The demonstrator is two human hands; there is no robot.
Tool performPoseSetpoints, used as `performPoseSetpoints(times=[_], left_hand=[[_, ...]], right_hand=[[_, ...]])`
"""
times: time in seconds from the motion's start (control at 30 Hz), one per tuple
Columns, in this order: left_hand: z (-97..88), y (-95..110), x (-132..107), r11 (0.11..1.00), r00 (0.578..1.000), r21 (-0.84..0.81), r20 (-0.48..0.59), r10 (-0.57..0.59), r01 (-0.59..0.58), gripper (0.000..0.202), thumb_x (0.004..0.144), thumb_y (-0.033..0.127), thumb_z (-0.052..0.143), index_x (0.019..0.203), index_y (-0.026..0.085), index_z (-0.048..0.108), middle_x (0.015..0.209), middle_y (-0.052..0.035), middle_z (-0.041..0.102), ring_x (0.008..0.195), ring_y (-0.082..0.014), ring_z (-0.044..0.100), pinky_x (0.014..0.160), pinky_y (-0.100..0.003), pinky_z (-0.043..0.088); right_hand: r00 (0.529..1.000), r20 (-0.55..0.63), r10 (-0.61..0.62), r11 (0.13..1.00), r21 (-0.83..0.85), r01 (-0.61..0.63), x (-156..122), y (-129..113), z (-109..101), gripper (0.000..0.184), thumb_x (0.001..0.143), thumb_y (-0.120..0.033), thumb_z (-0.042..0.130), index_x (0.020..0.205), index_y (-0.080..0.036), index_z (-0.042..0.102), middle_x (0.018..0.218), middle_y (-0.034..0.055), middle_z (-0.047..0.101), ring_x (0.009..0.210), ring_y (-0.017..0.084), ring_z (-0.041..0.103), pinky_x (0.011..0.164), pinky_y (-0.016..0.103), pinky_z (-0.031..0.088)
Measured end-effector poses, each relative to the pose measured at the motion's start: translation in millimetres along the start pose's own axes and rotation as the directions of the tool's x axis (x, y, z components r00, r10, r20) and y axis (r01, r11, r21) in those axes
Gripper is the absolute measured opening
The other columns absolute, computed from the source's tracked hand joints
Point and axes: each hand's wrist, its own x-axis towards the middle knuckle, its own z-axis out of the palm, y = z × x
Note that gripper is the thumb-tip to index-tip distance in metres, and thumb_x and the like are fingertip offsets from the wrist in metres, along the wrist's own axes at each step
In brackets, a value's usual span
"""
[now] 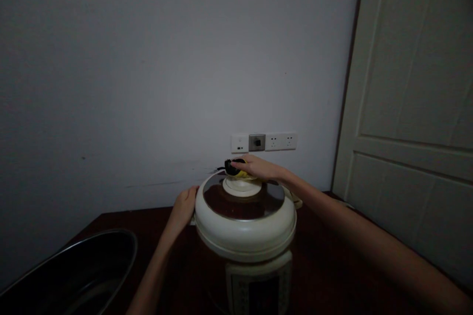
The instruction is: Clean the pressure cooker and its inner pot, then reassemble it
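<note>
An electric pressure cooker (246, 234) stands before me, with a rounded cream lid, a shiny metal disc on top and a control panel low on its front. My left hand (185, 206) is closed against its left side, by the rim; the fingertips are partly hidden. My right hand (254, 166) is closed around a small black-and-yellow object (236, 168) with a short black strap, perhaps a tape measure. This object is right above the round cream knob base (242, 187) at the lid's centre. Whether the fingers also grip the knob cannot be made out.
The cooker is on a dark reddish-brown table (162, 214) against a pale wall. A large metal basin (131, 256) is at the lower left. Wall sockets (281, 141) and a grey switch plate (256, 142) are behind the cooker. A panelled door (410, 167) rises at the right.
</note>
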Motion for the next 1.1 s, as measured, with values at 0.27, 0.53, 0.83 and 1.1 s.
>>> performPoseSetpoints(times=[0.27, 0.53, 0.83, 1.1], left_hand=[[1.3, -3.5, 1.0, 0.999, 1.0, -0.036, -0.002, 0.026, -0.026, 0.044, 0.083, 0.039, 0.029, 0.084, 0.017, 0.067, 0.088, -0.0093, 0.072, 0.089, -0.0248, 0.063, 0.087, -0.037, 0.044], [-17.4, 22.5, -1.4, 0.99, 0.962, -0.128, -0.271, 0.02, -0.057, 0.041, 0.081, 0.043, 0.044, 0.097, 0.014, 0.067, 0.115, -0.0134, 0.066, 0.116, -0.0274, 0.054, 0.102, -0.04, 0.037], [-13.5, 149.4, -7.1, 0.722, 0.901, -0.684, 0.239, 0.362, -0.109, 0.046, 0.069, 0.042, 0.072, 0.105, 0.015, 0.065, 0.107, -0.0124, 0.069, 0.097, -0.0239, 0.064, 0.087, -0.038, 0.048], [-7.7, 169.6, 23.7, 0.705, 0.952, -0.706, 0.166, 0.256, -0.067, 0.036, 0.061, 0.035, 0.078, 0.086, 0.011, 0.068, 0.085, -0.0082, 0.072, 0.073, -0.0178, 0.066, 0.067, -0.029, 0.052]], right_hand=[[0.956, -0.225, -0.191, 0.944, -0.31, 0.116, -55.7, -6.0, 27.1, 0.051, 0.095, -0.034, 0.036, 0.14, -0.012, 0.038, 0.147, 0.0135, 0.035, 0.137, 0.021, 0.029, 0.114, 0.043, 0.023], [0.92, -0.388, -0.053, 0.957, 0.243, 0.157, -88.3, -13.4, 3.0, 0.047, 0.093, -0.043, 0.043, 0.134, -0.021, 0.048, 0.137, 0.0084, 0.05, 0.127, 0.024, 0.045, 0.11, 0.047, 0.03], [0.823, -0.568, 0.019, 0.678, 0.612, 0.407, -51.1, -76.8, -23.6, 0.043, 0.087, -0.052, 0.05, 0.112, -0.02, 0.065, 0.102, 0.0052, 0.071, 0.098, 0.02, 0.064, 0.083, 0.033, 0.052], [0.601, -0.799, -0.023, 0.828, 0.321, 0.459, -35.5, -61.0, -32.8, 0.036, 0.08, -0.047, 0.061, 0.102, -0.02, 0.069, 0.106, 0.0043, 0.069, 0.103, 0.02, 0.061, 0.093, 0.037, 0.047]])
